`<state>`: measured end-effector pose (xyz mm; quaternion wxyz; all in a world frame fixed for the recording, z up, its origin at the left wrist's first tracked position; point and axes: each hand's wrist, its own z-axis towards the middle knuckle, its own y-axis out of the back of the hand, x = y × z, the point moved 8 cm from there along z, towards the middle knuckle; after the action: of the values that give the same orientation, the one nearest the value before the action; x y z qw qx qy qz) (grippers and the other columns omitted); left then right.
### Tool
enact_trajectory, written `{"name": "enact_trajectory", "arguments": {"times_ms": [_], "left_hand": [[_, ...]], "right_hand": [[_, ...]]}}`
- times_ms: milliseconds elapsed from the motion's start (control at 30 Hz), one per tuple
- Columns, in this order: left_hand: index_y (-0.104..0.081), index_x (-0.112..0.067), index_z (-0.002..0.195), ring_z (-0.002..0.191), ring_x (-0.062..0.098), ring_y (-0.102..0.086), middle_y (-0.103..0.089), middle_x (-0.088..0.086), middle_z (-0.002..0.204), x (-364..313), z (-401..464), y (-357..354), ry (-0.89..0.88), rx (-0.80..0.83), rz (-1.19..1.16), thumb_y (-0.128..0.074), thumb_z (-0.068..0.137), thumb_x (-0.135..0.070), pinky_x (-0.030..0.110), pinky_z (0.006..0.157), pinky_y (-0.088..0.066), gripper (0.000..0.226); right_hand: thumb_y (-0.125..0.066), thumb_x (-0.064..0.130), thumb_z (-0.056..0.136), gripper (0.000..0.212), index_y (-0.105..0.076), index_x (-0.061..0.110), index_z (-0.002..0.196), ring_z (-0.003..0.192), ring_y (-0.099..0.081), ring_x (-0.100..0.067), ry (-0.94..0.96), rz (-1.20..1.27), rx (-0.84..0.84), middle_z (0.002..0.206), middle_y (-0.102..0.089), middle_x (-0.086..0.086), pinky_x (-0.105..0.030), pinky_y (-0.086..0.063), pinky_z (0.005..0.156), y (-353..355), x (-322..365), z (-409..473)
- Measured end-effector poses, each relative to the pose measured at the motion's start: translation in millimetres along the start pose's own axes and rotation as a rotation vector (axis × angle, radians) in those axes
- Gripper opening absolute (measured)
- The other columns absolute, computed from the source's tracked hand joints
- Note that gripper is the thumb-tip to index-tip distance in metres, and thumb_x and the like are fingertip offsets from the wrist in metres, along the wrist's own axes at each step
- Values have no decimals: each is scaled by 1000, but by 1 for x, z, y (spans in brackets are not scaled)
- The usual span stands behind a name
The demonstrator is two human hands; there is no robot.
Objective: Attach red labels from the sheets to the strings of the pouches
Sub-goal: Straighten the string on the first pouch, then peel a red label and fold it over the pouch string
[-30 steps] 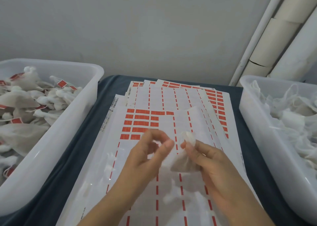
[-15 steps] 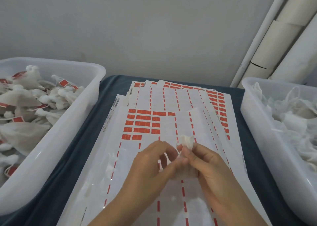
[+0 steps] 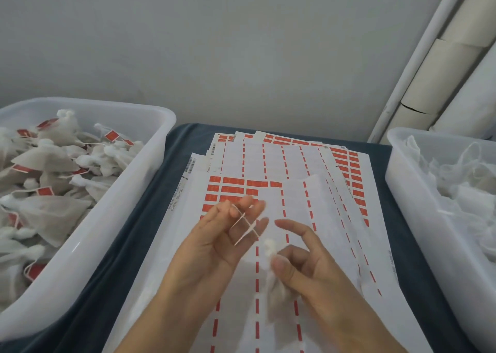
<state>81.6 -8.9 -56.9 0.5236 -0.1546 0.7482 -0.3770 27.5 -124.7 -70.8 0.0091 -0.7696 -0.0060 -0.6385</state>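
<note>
Pouch (image 3: 277, 291) pinched by right hand (image 3: 308, 269); string (image 3: 243, 222) crosses left fingers (image 3: 241, 213).

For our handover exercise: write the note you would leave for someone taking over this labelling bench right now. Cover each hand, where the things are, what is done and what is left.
Left hand: fingers spread, the pouch's string looped across them.
Right hand: pinches the neck of one unlabelled pouch above the label sheets.
Left bin: pouches with red labels already on, so those are done.
Right bin: plain white pouches, no labels visible, still to do.
Top sheet: red labels remain at its upper left.
Next, probably: peel a label and fix it on this string.
</note>
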Motion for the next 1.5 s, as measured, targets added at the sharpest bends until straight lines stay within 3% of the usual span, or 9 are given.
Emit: {"name": "enact_trajectory", "arguments": {"times_ms": [100, 267, 367, 433, 767, 867, 967, 1267, 1500], "left_hand": [[-60, -4, 81, 52, 12, -59, -62, 8, 69, -2, 1, 6, -24, -70, -123, -58, 76, -16, 26, 53, -54, 13], [-65, -14, 70, 49, 2, -57, -64, -8, 62, -47, -4, 15, -425, -287, 528, -53, 77, -38, 7, 47, -42, 27], [-60, -26, 76, 66, -12, -60, -63, -25, 67, -47, 9, 14, -465, -360, 957, -51, 81, -39, -1, 51, -39, 17], [-59, -33, 91, 73, -7, -57, -56, -31, 91, -35, 26, 16, -415, -354, 1240, -52, 88, -36, 0, 67, -41, 8], [-53, -35, 126, 120, 8, -46, -46, -15, 134, -6, 60, 35, -280, -284, 1623, -53, 90, -39, 24, 101, -35, 36], [-54, -35, 126, 115, 2, -45, -46, -17, 134, -6, 59, 37, -294, -282, 1602, -54, 89, -43, 22, 100, -34, 38], [-53, -40, 124, 117, 5, -46, -43, -20, 136, -4, 58, 38, -273, -293, 1517, -57, 84, -49, 29, 101, -38, 42], [-57, -40, 119, 104, 3, -48, -49, -19, 125, -6, 62, 36, -322, -269, 1477, -63, 80, -47, 24, 97, -41, 41], [-59, -39, 119, 92, -1, -40, -44, -26, 105, -6, 63, 35, -379, -293, 1521, -64, 81, -43, 12, 85, -32, 38]], "right_hand": [[-64, 39, 66, 56, -44, 43, 118, 72, -62, 0, -16, -55, 33, 67, -63, 12, -12, -46, 68, -10, -5, 5], [-57, 63, 62, 42, -51, 53, 103, 110, -47, 9, -10, -399, -221, 114, -49, 38, -1, -41, 71, 19, -4, 8], [-48, 67, 71, 65, -31, 46, 131, 136, -27, -11, -65, -921, -511, 148, -27, 15, -35, -29, 109, 68, 10, 12], [-48, 69, 73, 84, -15, 36, 143, 141, -21, -23, -233, -998, -533, 155, -18, 6, -47, -23, 114, 91, 5, 22], [-71, 63, 63, 120, 11, 33, 145, 135, -36, -23, -261, -1030, -384, 154, -21, 4, -37, -42, 100, 60, 14, 82], [-76, 53, 66, 101, -15, 32, 144, 125, -47, -23, -322, -930, -397, 145, -38, 3, -39, -45, 95, 71, 19, 85], [-81, 36, 67, 49, -53, 28, 107, 93, -64, -26, -341, -417, -334, 106, -68, 0, -46, -52, 85, 82, 19, 84], [-64, 25, 87, 15, -55, 29, 98, 82, -67, -23, -285, -249, -206, 91, -69, 1, -33, -55, 63, 55, 8, 99], [-74, 19, 78, 33, -54, 30, 101, 77, -70, -21, -247, -189, -47, 85, -73, 3, -29, -57, 57, 48, 0, 97]]}}
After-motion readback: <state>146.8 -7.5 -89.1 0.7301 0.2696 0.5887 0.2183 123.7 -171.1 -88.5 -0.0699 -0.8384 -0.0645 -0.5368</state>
